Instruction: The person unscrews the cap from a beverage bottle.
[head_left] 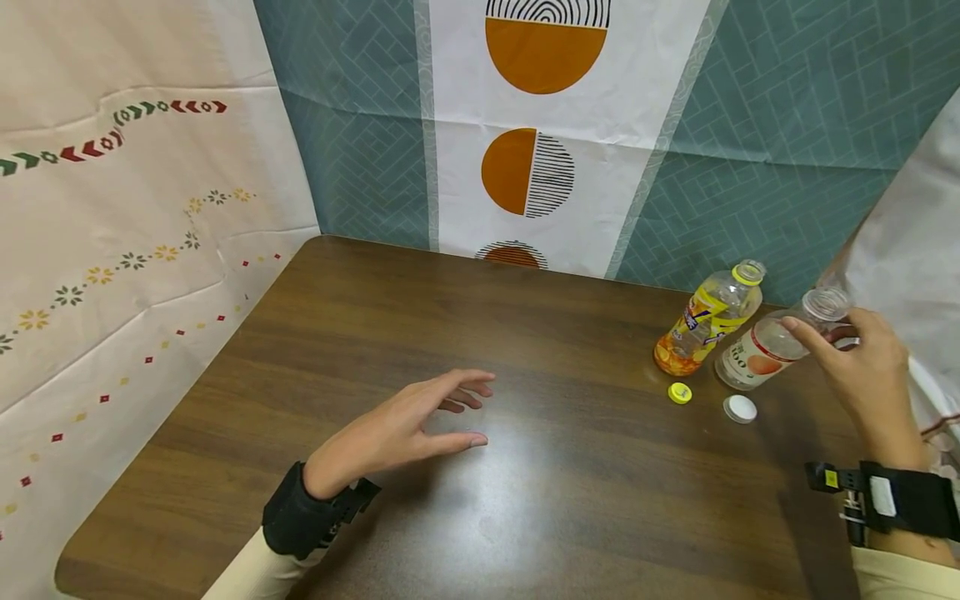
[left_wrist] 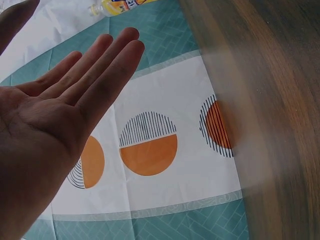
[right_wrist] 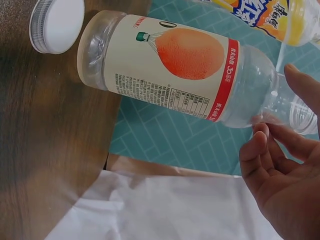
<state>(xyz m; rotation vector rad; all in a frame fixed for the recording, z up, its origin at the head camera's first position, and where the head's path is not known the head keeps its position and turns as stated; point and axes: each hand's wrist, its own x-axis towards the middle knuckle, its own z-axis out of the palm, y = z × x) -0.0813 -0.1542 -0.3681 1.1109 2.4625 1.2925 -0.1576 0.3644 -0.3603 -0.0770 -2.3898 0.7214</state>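
At the right, my right hand (head_left: 873,367) has its thumb and curled fingers around the neck of an uncapped, clear plastic bottle (right_wrist: 172,70). Its white label shows a large orange fruit and a red band. The bottle stands upright on the table and looks empty. In the right wrist view, fingertips meet its shoulder near the neck. A white cap (head_left: 740,408) lies by its base. Over the middle left of the table, my left hand (head_left: 420,421) is held with fingers extended and thumb apart, holding nothing; its palm (left_wrist: 40,125) shows in the left wrist view.
Beside the held bottle stands another uncapped clear bottle (head_left: 705,321) with a yellow and orange label. A yellow cap (head_left: 679,392) lies in front of it. The brown wooden table (head_left: 525,350) meets a patterned cloth (head_left: 360,150) at the back, with white cloth (head_left: 922,250) at the right.
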